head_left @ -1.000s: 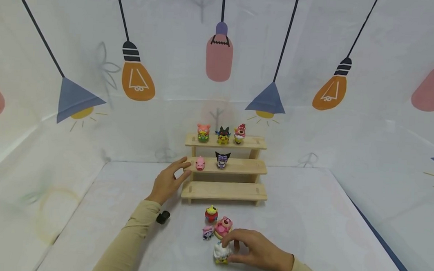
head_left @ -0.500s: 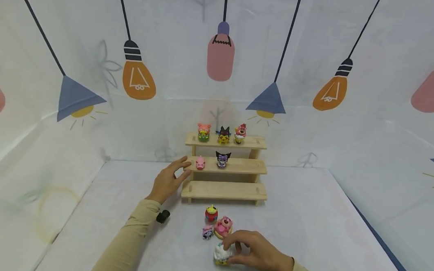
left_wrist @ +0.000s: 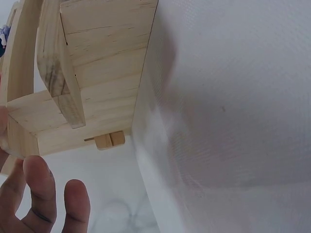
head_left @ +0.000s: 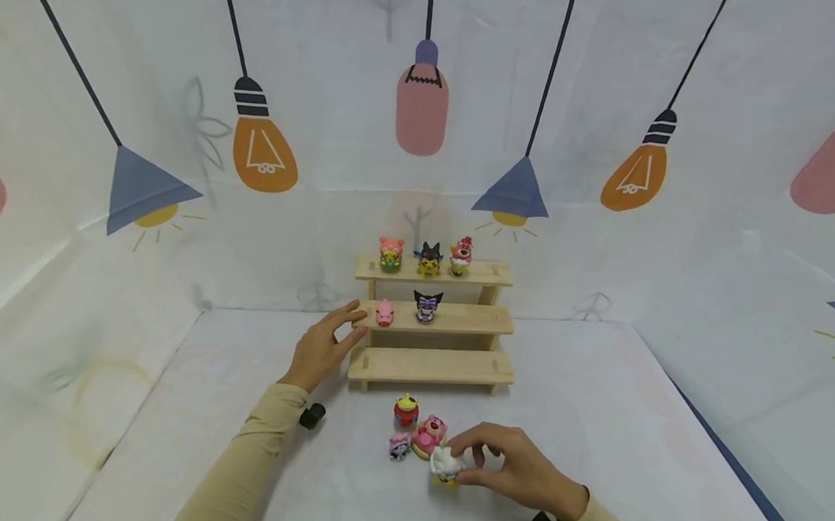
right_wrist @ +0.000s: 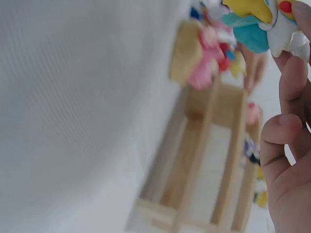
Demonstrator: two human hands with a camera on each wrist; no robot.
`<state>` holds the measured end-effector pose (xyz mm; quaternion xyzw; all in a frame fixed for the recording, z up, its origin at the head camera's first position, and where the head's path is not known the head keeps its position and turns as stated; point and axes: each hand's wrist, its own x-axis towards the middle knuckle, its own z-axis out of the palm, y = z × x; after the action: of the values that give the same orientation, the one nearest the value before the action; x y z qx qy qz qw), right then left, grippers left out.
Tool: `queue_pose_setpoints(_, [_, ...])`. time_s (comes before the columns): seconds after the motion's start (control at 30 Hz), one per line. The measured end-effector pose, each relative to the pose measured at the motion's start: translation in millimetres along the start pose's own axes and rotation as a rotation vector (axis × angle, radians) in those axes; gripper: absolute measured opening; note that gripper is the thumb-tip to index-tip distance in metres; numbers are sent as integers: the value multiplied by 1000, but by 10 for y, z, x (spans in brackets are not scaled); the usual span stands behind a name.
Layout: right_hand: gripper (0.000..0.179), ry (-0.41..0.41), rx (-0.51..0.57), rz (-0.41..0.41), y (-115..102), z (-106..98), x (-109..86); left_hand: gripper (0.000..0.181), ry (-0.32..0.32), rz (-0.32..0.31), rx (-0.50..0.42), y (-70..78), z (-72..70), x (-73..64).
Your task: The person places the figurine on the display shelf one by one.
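Note:
My right hand (head_left: 513, 466) pinches a small figurine (head_left: 446, 464) with a white top and a yellow lower part. In the right wrist view, this figurine (right_wrist: 257, 22) also shows turquoise parts and a red spot, and stands clear of the cloth. Just left of it sit a pink bear figurine (head_left: 429, 436), a small pink-and-purple figurine (head_left: 399, 447) and a red figurine with a yellow top (head_left: 406, 409). My left hand (head_left: 321, 350) holds the left end of the middle tier of a wooden display stand (head_left: 471, 320), thumb in front; its other fingers (left_wrist: 39, 179) are loosely bent.
On the middle tier are a pink pig figurine (head_left: 385, 313) and a black-and-purple figurine (head_left: 426, 307). The top tier bears a pink-and-green figurine (head_left: 391, 255), a black-eared yellow figurine (head_left: 428, 259) and a red-hatted figurine (head_left: 461, 256). A white cloth (head_left: 594, 403) covers the table.
My right hand has lifted the white-and-yellow figurine off the cloth and moved it slightly right and away from me. My left hand stays at the stand.

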<state>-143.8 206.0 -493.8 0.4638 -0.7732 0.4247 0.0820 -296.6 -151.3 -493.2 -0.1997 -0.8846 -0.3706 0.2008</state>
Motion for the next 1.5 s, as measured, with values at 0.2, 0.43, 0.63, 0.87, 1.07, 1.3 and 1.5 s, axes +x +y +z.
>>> queue_pose_setpoints(0.2, [48, 116, -75, -38, 78, -220, 30, 38, 2, 20, 1, 1, 0, -7])
queue_pose_setpoints(0.43, [46, 150, -154, 7, 107, -472, 93, 38, -4, -1, 14, 6, -15, -12])
queue_pose_setpoints(0.63, [45, 179, -178, 50, 206, -600, 182, 38, 3, 10, 16, 19, -18, 0])
queue_pose_setpoints(0.87, [43, 200, -201, 94, 273, -659, 344, 38, -20, 6, 17, 30, -25, 7])
queue_pose_setpoints(1.07, [39, 224, -222, 116, 312, -713, 523, 39, -13, -4, 41, 30, -40, 10])
queue_pose_setpoints(1.3, [36, 249, -203, 175, 496, -804, 650, 37, -18, -2, 36, 44, -47, -3])
queue_pose_setpoints(1.5, [34, 245, -206, 160, 598, -907, 774, 37, -15, -1, 43, 38, -36, -10])
